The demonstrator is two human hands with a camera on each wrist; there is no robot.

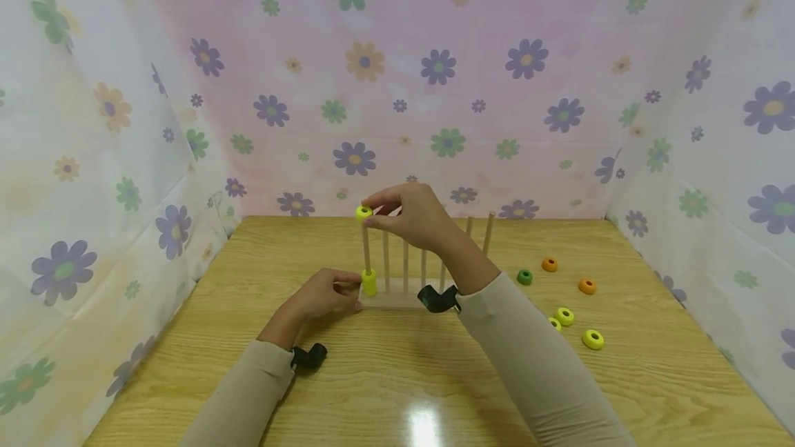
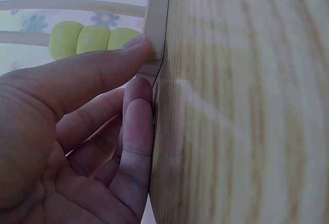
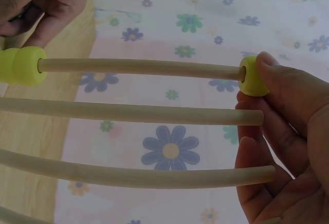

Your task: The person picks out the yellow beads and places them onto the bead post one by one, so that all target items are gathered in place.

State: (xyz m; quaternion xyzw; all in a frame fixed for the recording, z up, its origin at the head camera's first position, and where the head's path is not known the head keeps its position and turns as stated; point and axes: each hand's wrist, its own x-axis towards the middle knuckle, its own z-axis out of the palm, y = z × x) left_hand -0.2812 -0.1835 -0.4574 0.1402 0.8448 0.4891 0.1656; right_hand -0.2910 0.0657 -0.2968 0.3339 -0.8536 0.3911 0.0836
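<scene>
A: Where do we find the hands?

B: Just below the centre of the head view, we see the right hand (image 1: 406,216) pinching a yellow bead (image 1: 363,215) between thumb and fingers. Lower and further left, the left hand (image 1: 323,293) grips the left end of a wooden base (image 1: 397,303) with thumb and fingers.

A: Where exactly is that bead?

B: At the top of the leftmost rod (image 1: 366,250). At the right of the right wrist view, we see the rod's tip inside the bead's hole.

A: What else is on that rod?

B: At its foot is a yellow stack (image 1: 369,284); in the left wrist view we count three beads, upper left, touching one another. The left thumb lies right by the lowest; we cannot tell whether it touches it.

A: And further out?

B: More upright rods (image 1: 406,264) stand in a row to the right, some partly behind the right hand and arm. At the right of the head view, a green bead (image 1: 524,280) and two orange beads (image 1: 549,267) lie loose on the wood-grain table (image 1: 348,392). Below them we find three loose yellow beads (image 1: 593,344), one partly behind the right sleeve (image 1: 528,357). Flowered cloth (image 1: 397,95) fills the top and both sides.
</scene>
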